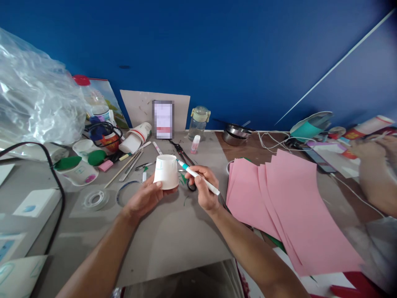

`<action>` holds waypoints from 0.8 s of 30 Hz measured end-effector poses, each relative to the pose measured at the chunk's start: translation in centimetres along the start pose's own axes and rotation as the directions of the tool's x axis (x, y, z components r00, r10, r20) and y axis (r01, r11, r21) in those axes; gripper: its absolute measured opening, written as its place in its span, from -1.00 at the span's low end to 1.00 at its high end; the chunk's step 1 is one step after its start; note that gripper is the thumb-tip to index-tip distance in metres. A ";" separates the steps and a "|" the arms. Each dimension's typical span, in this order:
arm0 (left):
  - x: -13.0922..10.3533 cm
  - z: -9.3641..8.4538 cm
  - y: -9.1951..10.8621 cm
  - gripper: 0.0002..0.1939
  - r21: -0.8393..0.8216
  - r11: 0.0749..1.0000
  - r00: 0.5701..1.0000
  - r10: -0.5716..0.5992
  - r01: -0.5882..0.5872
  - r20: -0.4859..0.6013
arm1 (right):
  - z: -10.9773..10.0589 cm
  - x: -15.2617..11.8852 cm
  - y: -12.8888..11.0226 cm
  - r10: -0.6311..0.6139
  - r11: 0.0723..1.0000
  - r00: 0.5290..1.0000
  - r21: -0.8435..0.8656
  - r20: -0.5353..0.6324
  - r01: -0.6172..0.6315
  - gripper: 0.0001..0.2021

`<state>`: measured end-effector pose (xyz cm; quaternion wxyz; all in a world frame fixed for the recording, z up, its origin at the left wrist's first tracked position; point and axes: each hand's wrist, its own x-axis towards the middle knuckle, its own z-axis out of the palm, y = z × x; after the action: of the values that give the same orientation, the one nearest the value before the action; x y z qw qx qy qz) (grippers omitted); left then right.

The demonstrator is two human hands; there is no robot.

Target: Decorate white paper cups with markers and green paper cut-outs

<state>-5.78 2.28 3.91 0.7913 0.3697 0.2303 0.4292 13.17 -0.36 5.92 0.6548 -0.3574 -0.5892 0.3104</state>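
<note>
My left hand point(148, 194) is closed round the lower part of a white paper cup point(167, 174), which is held upside down above the table. Faint teal lines show on the cup's upper left side. A white marker with a teal band point(203, 181) is gripped in my right hand point(205, 188), its tip at the cup's upper right edge. Whether the tip touches the cup I cannot tell. Behind my right hand lie scissors point(182, 154) and some green scraps. A roll of clear tape point(95, 200) lies left of my left hand.
Pink paper sheets point(294, 207) lie to the right. A glue stick point(195, 145), a lidded glass jar point(199, 122) and a propped phone point(163, 120) stand at the back. Cups, pens and a black cable point(58, 207) crowd the left. Another person's arm point(376, 178) is at far right.
</note>
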 end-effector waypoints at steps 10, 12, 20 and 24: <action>-0.3 -0.1 0.3 -0.44 -0.016 1.000 0.999 -0.007 0.008 0.051 | 0.1 0.3 -0.3 0.023 0.999 0.999 0.030 -0.022 -0.023 -0.76; -0.4 -0.1 0.3 -0.44 -0.010 1.000 0.998 -0.009 0.009 0.067 | 0.1 0.3 -0.4 0.039 0.999 0.999 0.027 -0.032 -0.038 -0.75; -0.6 0.1 0.5 -0.46 -0.044 0.999 0.996 -0.005 0.009 0.087 | 0.0 0.1 0.0 0.076 0.993 0.997 0.095 -0.014 -0.074 -0.77; -0.5 0.3 0.6 -0.40 -0.099 0.995 0.998 0.004 0.002 0.060 | -0.1 0.0 0.3 0.088 0.987 0.996 0.133 0.002 -0.088 -0.79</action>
<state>-6.15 1.96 4.58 0.8150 0.3429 0.1849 0.4290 13.24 -0.24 5.65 0.6640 -0.3391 -0.5497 0.3769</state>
